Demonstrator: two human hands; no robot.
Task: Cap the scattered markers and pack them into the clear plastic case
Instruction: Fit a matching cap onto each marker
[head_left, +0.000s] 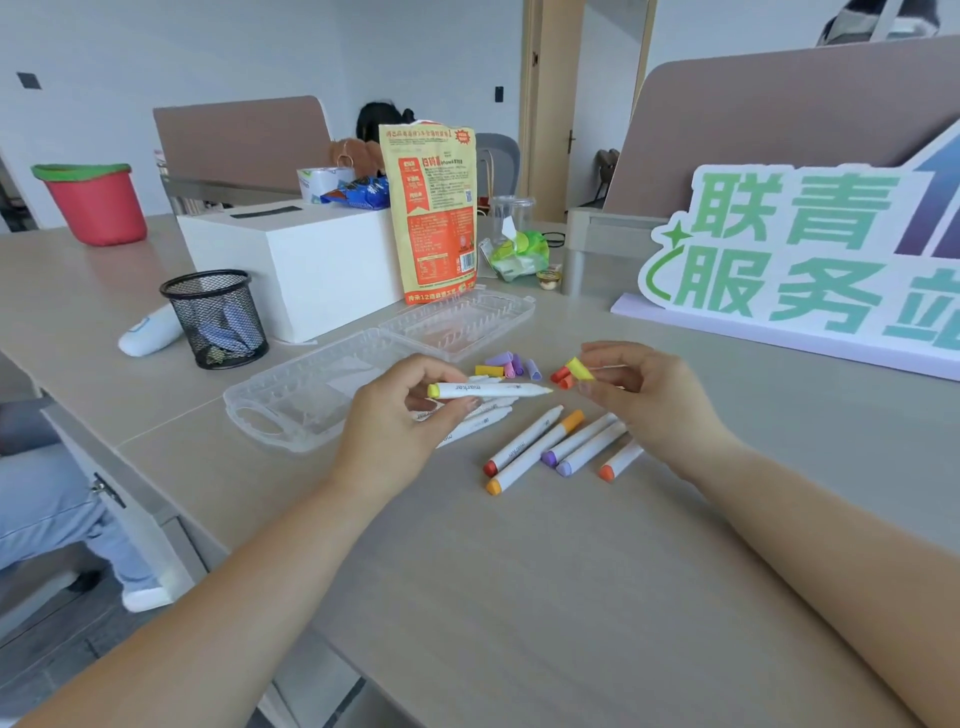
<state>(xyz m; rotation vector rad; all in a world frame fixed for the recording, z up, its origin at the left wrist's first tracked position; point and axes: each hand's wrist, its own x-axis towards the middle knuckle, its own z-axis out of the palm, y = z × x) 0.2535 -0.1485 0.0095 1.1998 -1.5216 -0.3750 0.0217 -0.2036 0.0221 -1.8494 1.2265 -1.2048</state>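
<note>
Capping the yellow marker (488, 389), head view. The left grip (400, 415) pinches the barrel near its yellow tail between thumb and fingers and holds it just above the surface (519, 597). The marker's long axis runs nearly level from left to right, and its bare white tip points toward the right grip (639, 387).

The right grip pinches the yellow cap (580, 368) between thumb and fingertips. The cap is tilted and sits just beyond and slightly above the tip, near it but apart. Whether the cap's open end faces the tip cannot be told.

The coming move appears to turn on this gap: the cap's axis must be brought into line with the barrel, then slid leftward onto the tip. The right grip is the nearer one for that travel.

The clear plastic case (249, 415) lies open and flat on the far-left side of the hands, and no marker is seen in it. Loose caps (511, 364) lie between the case and the right grip. Other markers (540, 447) lie side by side on the surface nearer the person, one with an orange cap fitted. A few more lie under the left grip.
</note>
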